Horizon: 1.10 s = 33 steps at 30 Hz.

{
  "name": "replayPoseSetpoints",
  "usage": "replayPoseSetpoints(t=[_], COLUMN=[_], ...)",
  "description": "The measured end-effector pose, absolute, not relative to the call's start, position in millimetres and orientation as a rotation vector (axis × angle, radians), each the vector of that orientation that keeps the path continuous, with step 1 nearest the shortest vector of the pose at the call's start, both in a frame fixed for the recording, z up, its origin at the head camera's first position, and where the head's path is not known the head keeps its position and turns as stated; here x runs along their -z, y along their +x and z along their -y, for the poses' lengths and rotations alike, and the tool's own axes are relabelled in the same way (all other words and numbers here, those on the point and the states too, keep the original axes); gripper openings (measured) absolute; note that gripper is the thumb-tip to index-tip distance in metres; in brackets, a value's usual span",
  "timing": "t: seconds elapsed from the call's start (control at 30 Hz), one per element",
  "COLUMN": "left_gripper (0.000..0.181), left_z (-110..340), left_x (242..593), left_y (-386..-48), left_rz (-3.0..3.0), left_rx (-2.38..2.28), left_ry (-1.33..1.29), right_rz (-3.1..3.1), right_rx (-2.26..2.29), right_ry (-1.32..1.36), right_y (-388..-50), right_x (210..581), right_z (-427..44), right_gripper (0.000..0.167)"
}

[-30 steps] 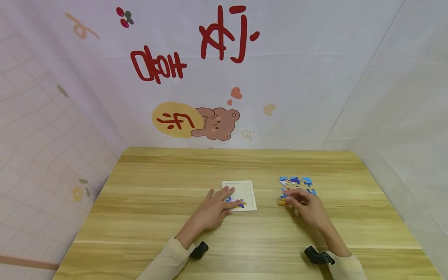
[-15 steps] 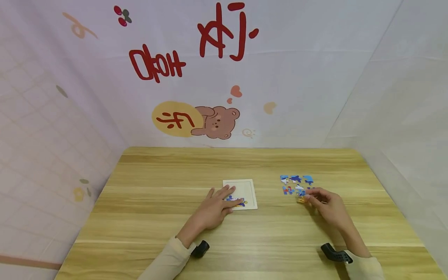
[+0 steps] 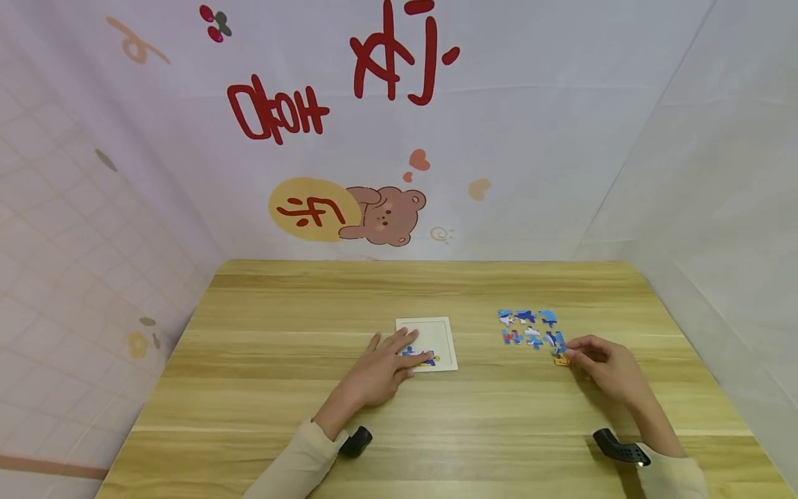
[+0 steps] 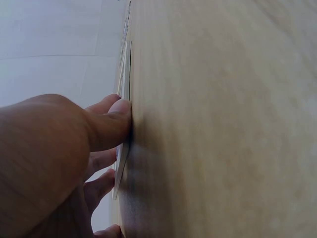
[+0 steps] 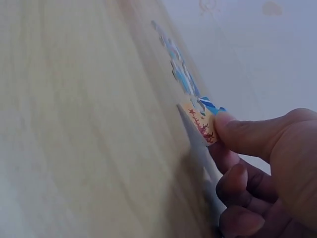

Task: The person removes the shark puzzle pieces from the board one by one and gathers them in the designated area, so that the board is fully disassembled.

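My left hand (image 3: pixel 373 374) rests with spread fingers on a white puzzle board (image 3: pixel 444 336). Joined puzzle pieces (image 3: pixel 430 361) lie along the board's near side, partly covered by the fingers. In the left wrist view the thumb (image 4: pixel 111 124) touches the board's edge. Farther right, my right hand (image 3: pixel 607 367) pinches a puzzle piece (image 5: pixel 198 121) between thumb and fingers. That piece is yellow-orange with red coral and a blue-striped part. It is tilted, one edge close to or on the table; contact is hard to tell.
Several loose blue puzzle pieces (image 3: pixel 533 337) lie in two rows just left of and beyond my right hand. The wooden table (image 3: pixel 461 436) ends at a white printed curtain (image 3: pixel 524 138) at the back. More curtain hangs on both sides.
My right hand has moved right with the pinched piece, from the left end of the loose pieces to their right end. My left hand has stayed on the board.
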<state>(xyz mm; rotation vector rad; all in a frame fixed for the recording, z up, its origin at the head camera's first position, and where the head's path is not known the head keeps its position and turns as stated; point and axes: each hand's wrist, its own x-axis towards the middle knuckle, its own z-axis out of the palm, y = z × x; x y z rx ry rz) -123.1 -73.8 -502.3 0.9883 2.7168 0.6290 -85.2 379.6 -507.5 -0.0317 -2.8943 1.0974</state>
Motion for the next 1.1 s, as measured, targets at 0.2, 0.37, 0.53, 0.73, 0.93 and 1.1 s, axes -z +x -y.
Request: replayPoseSetpoints(t=[0.2, 0.37, 0.53, 0.73, 0.93, 1.1], left_gripper=[0.045, 0.046, 0.046, 0.046, 0.046, 0.046], left_z=[73.7, 74.3, 74.4, 74.7, 75.5, 75.0], left_x=[501.8, 501.3, 501.4, 502.4, 503.2, 503.5], left_y=[-122.9, -122.2, -121.6, -121.4, -122.2, -122.7], left_rz=[-2.716, -2.715, -2.715, -2.717, -2.727, -2.712], left_rx=[-0.624, -0.639, -0.639, -0.633, -0.619, -0.632], left_ry=[0.989, 0.993, 0.987, 0.984, 0.983, 0.990], right_rz=[2.955, 2.923, 2.901, 2.902, 2.912, 2.906], right_rx=[-0.908, -0.819, -0.795, -0.796, -0.806, -0.829], right_ry=[-0.008, 0.009, -0.003, 0.006, 0.030, 0.032], right_y=[-83.0, -83.7, -83.2, -82.6, -82.7, -81.1], right_x=[510.0, 512.0, 512.1, 513.8, 513.1, 509.9], right_z=[-383.0, -379.8, -376.7, -376.6, -376.7, -375.3], right_gripper=[0.015, 0.012, 0.010, 0.010, 0.011, 0.013])
